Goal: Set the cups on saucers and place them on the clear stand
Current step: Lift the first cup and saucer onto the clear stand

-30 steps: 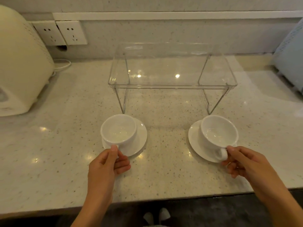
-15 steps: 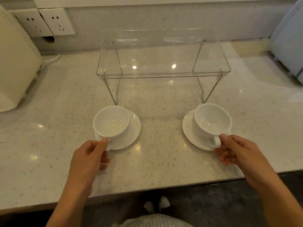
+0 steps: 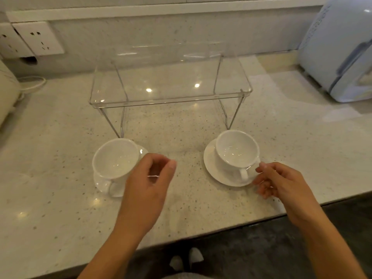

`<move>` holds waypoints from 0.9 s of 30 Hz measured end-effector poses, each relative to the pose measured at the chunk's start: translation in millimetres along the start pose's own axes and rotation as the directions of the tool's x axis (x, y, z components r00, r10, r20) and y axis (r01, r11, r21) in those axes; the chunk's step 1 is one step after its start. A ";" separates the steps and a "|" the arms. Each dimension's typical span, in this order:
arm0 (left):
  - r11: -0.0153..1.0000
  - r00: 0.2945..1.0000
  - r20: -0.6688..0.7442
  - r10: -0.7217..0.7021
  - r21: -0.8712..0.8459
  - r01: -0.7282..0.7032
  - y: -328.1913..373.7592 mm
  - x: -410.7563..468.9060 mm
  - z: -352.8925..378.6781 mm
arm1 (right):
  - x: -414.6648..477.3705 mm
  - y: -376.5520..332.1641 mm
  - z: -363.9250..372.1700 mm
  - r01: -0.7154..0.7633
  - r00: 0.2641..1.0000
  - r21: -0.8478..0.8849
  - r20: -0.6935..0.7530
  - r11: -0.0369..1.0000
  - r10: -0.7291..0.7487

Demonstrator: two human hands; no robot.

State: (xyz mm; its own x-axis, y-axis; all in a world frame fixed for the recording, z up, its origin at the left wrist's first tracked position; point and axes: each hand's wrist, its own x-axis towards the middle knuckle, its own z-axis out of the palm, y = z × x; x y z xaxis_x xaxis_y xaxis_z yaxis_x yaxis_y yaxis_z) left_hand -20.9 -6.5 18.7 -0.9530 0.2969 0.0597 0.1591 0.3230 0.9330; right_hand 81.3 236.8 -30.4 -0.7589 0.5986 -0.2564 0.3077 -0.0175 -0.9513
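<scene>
Two white cups stand on white saucers on the speckled counter, in front of the clear stand (image 3: 171, 101), whose top is bare. The left cup (image 3: 115, 160) sits on the left saucer (image 3: 100, 184) with its handle pointing near-left. My left hand (image 3: 149, 182) curves over that saucer's right edge, fingers and thumb apart; it is blurred and contact is unclear. The right cup (image 3: 237, 152) sits on the right saucer (image 3: 211, 164), handle toward me. My right hand (image 3: 277, 182) pinches that saucer's near-right rim, thumb on top and fingers at the edge.
A cream appliance (image 3: 6, 93) stands at the far left with a cable (image 3: 32, 83) behind it. A pale blue appliance (image 3: 342, 53) stands at the back right. Wall sockets (image 3: 38, 37) are at the back left. The counter's front edge (image 3: 201, 236) runs close to me.
My left hand has left the near-left side of the left cup and swung round to the saucer's right edge. My right hand stays at the right saucer, thumb now off the cup handle.
</scene>
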 end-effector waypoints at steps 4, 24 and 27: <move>0.970 0.950 0.223 -0.221 -0.052 0.238 -6.6 22.4 31.6 | 5.2 -1.5 -1.0 0.028 0.998 0.020 -0.055 0.999 -0.027; 0.819 0.770 0.466 -0.437 -0.149 0.555 -14.9 63.5 77.5 | 18.8 -11.1 7.8 0.006 0.999 0.057 -0.044 0.998 -0.004; 0.820 0.771 0.465 -0.435 -0.151 0.553 -15.6 64.4 78.2 | 20.5 -11.1 6.4 0.002 1.000 0.089 -0.023 0.996 0.000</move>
State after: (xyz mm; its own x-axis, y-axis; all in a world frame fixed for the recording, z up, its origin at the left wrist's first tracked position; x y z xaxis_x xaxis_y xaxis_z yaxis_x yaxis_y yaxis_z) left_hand -64.6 77.9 -19.7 -0.6843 0.5065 -0.5247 -0.4354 0.2934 0.8511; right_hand 58.7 244.1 -26.2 -0.7453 0.6170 -0.2526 0.2539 -0.0876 -0.9632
